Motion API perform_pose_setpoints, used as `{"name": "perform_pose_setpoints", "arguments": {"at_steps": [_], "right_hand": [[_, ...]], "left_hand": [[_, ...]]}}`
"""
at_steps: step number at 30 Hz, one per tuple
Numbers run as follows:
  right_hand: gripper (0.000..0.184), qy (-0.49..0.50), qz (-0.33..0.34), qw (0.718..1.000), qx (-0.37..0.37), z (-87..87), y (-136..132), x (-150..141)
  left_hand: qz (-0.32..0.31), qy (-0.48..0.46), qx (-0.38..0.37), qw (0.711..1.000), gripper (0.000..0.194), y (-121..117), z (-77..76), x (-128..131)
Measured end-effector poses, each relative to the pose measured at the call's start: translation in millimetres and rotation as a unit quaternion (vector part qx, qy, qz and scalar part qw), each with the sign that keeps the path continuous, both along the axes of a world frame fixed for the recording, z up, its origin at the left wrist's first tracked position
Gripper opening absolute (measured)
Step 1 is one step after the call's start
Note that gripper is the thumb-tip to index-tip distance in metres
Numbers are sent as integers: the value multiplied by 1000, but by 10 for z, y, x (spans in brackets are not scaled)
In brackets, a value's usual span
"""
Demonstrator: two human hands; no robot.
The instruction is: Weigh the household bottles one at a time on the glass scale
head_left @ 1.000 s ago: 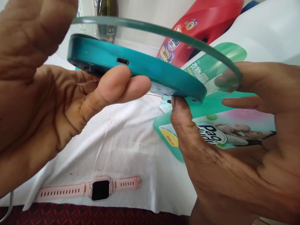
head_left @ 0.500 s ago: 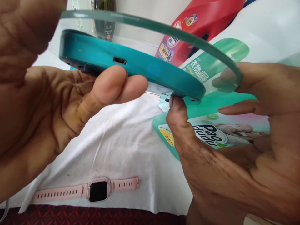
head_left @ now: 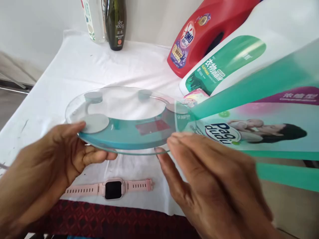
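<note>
A round glass scale [head_left: 124,132] with a teal curved base, several round pads and a dark display window is held above the table, its glass top facing up and tilted toward me. My left hand [head_left: 62,152] grips its left rim, thumb on the glass and fingers underneath. At the near right rim, my right hand [head_left: 206,176] pinches the glass between thumb and fingertips. A pink-strapped smartwatch [head_left: 113,189] lies flat on the white cloth below the scale, its screen dark.
A red OMO detergent bottle [head_left: 189,43], a white bottle with a green label [head_left: 224,63] and a teal Pao dudu pack [head_left: 264,132] stand at right. A dark green bottle [head_left: 116,26] and a clear bottle [head_left: 96,23] are at the back. White cloth [head_left: 52,86] covers the table.
The scale has dropped lower and farther from me, tipping from edge-on to show its top. My right hand has shifted from its right end to the near right rim.
</note>
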State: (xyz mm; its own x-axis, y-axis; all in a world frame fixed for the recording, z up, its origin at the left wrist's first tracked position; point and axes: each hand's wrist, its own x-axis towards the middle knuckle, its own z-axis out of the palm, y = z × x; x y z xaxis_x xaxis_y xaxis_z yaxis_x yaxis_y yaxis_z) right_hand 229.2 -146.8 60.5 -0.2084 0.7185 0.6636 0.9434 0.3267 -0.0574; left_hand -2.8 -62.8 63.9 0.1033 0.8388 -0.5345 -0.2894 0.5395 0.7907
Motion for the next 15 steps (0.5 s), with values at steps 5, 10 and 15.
{"name": "perform_pose_setpoints", "arguments": {"at_steps": [5, 10, 15], "right_hand": [[35, -3, 30, 1000, -5, -267, -285, -78], [28, 25, -28, 999, -25, -346, -499, 14], [29, 47, -44, 998, -23, -429, -639, 92]], "left_hand": [[-11, -7, -61, 998, 17, -317, -301, -130], [-29, 48, -39, 998, 21, -492, -449, -185], [-124, 121, -20, 985, 38, -603, -507, -229]]}}
